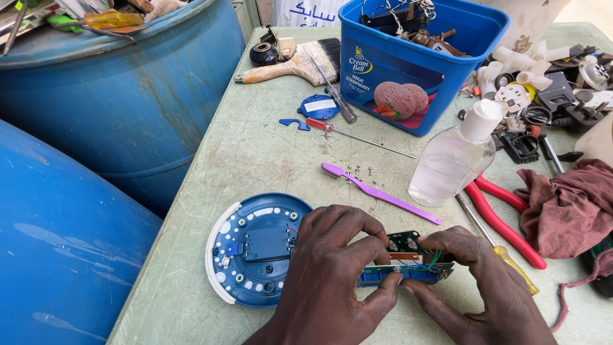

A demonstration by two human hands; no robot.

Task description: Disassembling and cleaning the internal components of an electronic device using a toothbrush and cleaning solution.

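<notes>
On the green counter (pixel 255 153) your left hand (pixel 332 268) and right hand (pixel 476 287) (fingers clamped) pinch a small circuit board (pixel 408 265) beside the round blue housing (pixel 255 249).

Both hands — left hand (pixel 332 268), right hand (pixel 479 287) — pinch a small green circuit board (pixel 408 255) just beside the round blue housing (pixel 255 249) on the surface (pixel 255 153), a purple toothbrush (pixel 377 191) near.

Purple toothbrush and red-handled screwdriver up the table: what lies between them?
In the head view, only small loose screws on bare tabletop lie between the purple toothbrush and the red-handled screwdriver.
</notes>
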